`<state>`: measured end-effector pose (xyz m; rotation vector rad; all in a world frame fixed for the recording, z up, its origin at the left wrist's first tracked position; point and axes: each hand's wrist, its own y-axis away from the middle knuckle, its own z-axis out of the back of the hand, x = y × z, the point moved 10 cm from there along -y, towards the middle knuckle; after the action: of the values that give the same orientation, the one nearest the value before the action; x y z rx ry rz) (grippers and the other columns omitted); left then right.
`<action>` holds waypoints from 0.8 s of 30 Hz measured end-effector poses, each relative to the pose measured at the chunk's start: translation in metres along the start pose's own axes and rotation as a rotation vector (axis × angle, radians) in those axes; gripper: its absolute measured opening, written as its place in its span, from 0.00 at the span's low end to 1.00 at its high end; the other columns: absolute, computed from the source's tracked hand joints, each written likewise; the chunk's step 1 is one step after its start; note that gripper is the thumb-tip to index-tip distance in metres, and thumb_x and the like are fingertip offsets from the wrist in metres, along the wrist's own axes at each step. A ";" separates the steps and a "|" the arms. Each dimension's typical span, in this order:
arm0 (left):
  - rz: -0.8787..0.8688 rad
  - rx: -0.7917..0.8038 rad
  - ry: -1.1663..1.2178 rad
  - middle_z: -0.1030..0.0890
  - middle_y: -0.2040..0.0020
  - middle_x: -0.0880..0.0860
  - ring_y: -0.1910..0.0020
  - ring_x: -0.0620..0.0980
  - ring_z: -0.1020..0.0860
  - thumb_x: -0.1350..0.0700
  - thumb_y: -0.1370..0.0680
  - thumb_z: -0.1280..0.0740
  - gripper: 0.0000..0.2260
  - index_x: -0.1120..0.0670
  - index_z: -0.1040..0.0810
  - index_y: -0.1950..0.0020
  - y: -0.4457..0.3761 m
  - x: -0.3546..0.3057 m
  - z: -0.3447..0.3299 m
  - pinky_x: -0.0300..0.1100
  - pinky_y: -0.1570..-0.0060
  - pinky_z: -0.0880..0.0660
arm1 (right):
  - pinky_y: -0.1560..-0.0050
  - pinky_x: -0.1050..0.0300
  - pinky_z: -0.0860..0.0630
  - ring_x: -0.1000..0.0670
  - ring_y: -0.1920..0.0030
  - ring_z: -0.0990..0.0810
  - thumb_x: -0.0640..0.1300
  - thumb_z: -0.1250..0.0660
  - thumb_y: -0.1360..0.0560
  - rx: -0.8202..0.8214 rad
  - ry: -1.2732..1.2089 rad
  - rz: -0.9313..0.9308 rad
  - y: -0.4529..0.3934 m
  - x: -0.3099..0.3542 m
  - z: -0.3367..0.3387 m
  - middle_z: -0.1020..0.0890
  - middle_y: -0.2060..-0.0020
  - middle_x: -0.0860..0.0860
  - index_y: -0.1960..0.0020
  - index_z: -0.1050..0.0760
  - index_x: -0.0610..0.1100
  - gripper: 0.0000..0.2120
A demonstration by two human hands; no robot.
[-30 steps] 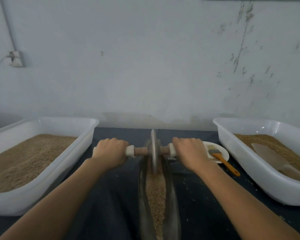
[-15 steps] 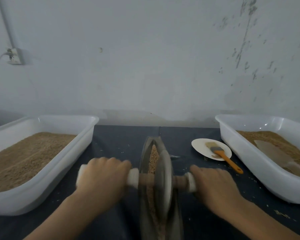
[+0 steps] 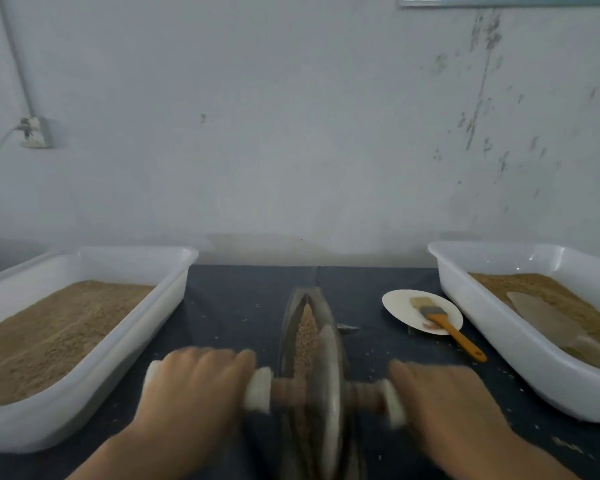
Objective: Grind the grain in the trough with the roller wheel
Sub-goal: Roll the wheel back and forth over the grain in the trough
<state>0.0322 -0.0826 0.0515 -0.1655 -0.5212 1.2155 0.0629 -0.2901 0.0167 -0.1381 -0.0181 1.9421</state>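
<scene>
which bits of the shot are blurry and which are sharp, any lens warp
Head view: motion blur smears the left hand, the right hand and the roller wheel; the brush, the plate and the left tub stay fairly sharp; the wide-angle lens bows both tubs outward; light is soft and dim, no glare.

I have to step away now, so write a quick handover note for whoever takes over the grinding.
Left hand grips the left handle, right hand grips the right handle of the roller wheel. The wheel stands in the trough, toward its near end. Coarse grain shows in the trough beyond the wheel, so grinding is not finished. Left to do: roll the wheel along the trough over that grain. The image is motion-blurred.
</scene>
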 end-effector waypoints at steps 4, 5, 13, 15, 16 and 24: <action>-0.045 -0.131 0.084 0.32 0.78 0.45 0.82 0.47 0.30 0.51 0.56 0.20 0.23 0.46 0.32 0.73 0.017 -0.006 0.027 0.35 0.73 0.55 | 0.59 0.55 0.31 0.55 0.51 0.21 0.58 0.29 0.32 -0.088 0.031 0.075 0.019 0.010 0.017 0.22 0.50 0.57 0.45 0.31 0.57 0.18; -0.028 -0.075 0.084 0.31 0.78 0.44 0.82 0.46 0.30 0.49 0.56 0.20 0.24 0.45 0.33 0.72 0.012 -0.004 0.016 0.35 0.73 0.55 | 0.67 0.57 0.34 0.55 0.60 0.20 0.57 0.25 0.38 -0.168 0.094 0.105 0.018 0.013 0.022 0.21 0.58 0.57 0.51 0.29 0.57 0.19; 0.204 0.028 -0.012 0.22 0.60 0.46 0.63 0.49 0.24 0.44 0.25 0.38 0.07 0.45 0.33 0.58 -0.077 0.044 -0.055 0.43 0.65 0.34 | 0.66 0.55 0.36 0.47 0.57 0.20 0.45 0.32 0.28 -0.355 0.228 -0.039 -0.078 -0.009 0.023 0.19 0.53 0.50 0.48 0.32 0.48 0.13; 0.217 0.026 0.001 0.22 0.60 0.45 0.63 0.49 0.25 0.45 0.25 0.38 0.06 0.45 0.32 0.57 -0.077 0.044 -0.053 0.43 0.65 0.35 | 0.66 0.55 0.37 0.47 0.57 0.20 0.44 0.31 0.29 -0.358 0.236 -0.046 -0.079 -0.008 0.024 0.19 0.53 0.50 0.48 0.32 0.48 0.14; 0.219 0.040 0.011 0.23 0.60 0.45 0.61 0.48 0.24 0.45 0.25 0.38 0.06 0.45 0.32 0.56 -0.070 0.043 -0.053 0.42 0.64 0.35 | 0.66 0.56 0.36 0.48 0.58 0.20 0.45 0.30 0.30 -0.330 0.226 -0.017 -0.073 -0.006 0.020 0.19 0.54 0.50 0.48 0.32 0.48 0.15; 0.043 -0.078 0.217 0.29 0.75 0.43 0.78 0.45 0.27 0.47 0.48 0.20 0.20 0.46 0.30 0.69 0.028 0.005 -0.004 0.37 0.76 0.40 | 0.78 0.57 0.30 0.52 0.78 0.28 0.39 0.29 0.50 -0.490 0.149 0.190 0.033 0.030 0.048 0.26 0.75 0.50 0.66 0.26 0.48 0.13</action>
<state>0.0118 -0.0671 0.0386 -0.3722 -0.3773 1.2028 0.0163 -0.2719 0.0588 -0.6282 -0.3954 2.0780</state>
